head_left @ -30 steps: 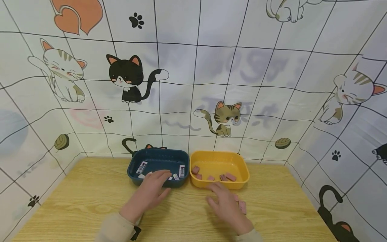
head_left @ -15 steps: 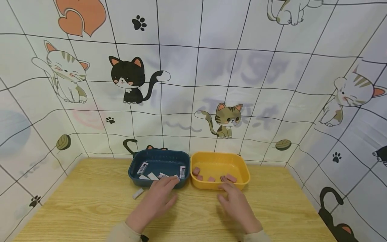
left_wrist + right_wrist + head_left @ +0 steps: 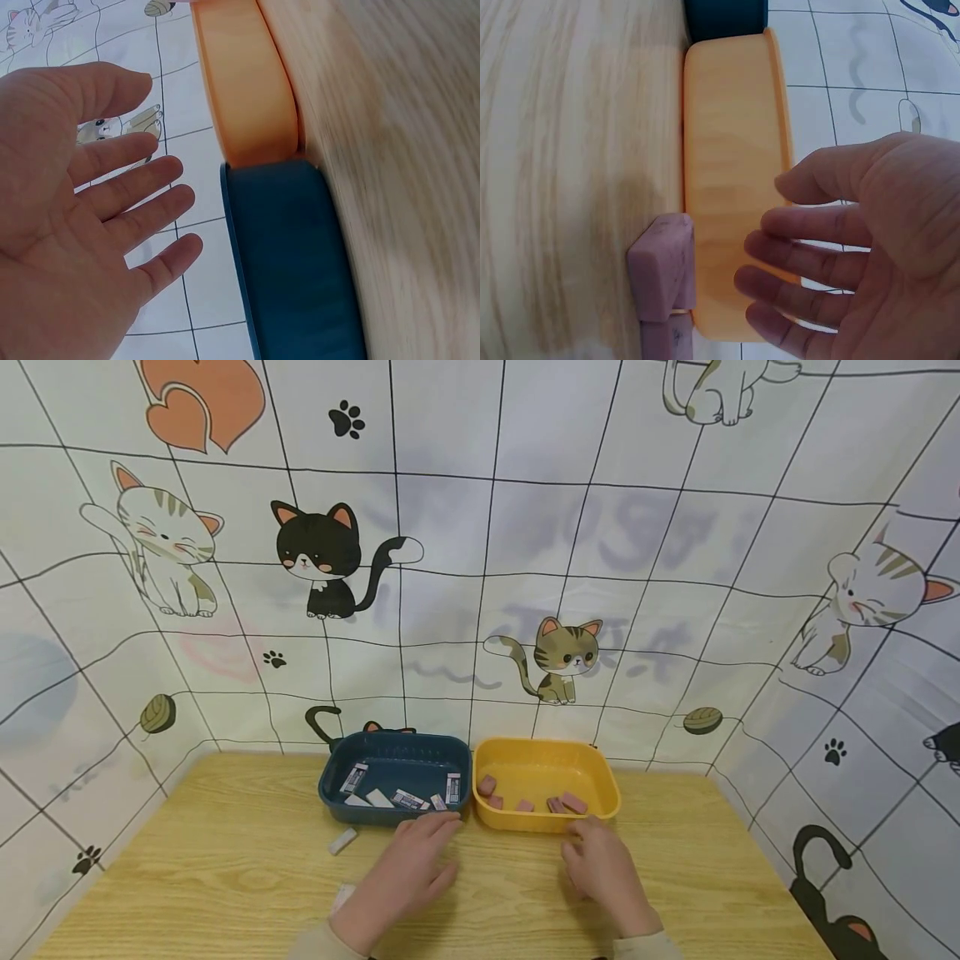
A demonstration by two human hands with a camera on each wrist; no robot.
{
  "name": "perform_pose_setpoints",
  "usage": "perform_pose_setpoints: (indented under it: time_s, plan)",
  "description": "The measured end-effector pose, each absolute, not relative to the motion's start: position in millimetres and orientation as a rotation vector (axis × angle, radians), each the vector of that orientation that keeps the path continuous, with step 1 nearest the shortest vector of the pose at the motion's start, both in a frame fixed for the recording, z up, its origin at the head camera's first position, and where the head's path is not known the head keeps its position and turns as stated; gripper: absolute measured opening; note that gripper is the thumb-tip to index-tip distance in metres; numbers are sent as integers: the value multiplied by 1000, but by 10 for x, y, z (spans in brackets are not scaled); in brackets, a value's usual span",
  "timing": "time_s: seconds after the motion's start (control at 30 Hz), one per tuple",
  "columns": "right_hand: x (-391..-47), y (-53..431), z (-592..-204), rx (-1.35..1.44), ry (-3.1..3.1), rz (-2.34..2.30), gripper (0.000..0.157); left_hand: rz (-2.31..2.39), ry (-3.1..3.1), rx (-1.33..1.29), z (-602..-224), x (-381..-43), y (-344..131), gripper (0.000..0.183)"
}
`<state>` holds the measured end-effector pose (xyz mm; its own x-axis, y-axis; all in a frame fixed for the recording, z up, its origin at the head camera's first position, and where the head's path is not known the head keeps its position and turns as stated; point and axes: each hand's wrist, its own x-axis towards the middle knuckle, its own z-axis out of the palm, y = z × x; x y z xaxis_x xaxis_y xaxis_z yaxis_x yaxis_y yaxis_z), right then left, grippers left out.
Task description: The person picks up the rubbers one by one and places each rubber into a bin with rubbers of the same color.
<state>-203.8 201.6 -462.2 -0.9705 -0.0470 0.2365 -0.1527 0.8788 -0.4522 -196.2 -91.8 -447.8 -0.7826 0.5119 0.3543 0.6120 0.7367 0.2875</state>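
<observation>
My left hand (image 3: 408,872) hovers at the front rim of the dark blue bin (image 3: 397,745), its fingers spread and nothing in its palm in the left wrist view. Inside that bin lie several small white erasers (image 3: 410,799), some with dark printed labels. My right hand (image 3: 603,868) is before the yellow bin (image 3: 540,823), fingers loosely bent and holding nothing. Several pink erasers (image 3: 573,802) are in the yellow bin. On the table beside it, more pink erasers (image 3: 660,266) show in the right wrist view; the hand hides them from the head camera.
One white eraser (image 3: 342,841) lies on the wooden table (image 3: 225,860) in front of the blue bin. Another white piece (image 3: 342,895) is partly covered by the left wrist. Behind the bins hangs a cloth (image 3: 442,610) printed with cats and grid lines.
Both hands have shifted to the right, and the left has drawn back from over the blue bin. White erasers have come into sight; the pink ones on the table are now hidden by the right hand.
</observation>
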Motion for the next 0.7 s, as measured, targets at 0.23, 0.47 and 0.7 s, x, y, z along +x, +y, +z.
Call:
perform_pose_setpoints:
  time_s: [0.23,0.47,0.7]
  plan:
    - [-2064,2061,-4676,130,-2859,621,16,-551,-2679,-938,-4524,-1926,-841,43]
    - [-2080,2066,-4760,111,-2858,529,10,-535,-2733,-955,-4550,-1898,-756,42]
    - [-2078,2048,-4831,110,-2851,474,22,-509,-2733,-987,-4588,-1887,-662,42]
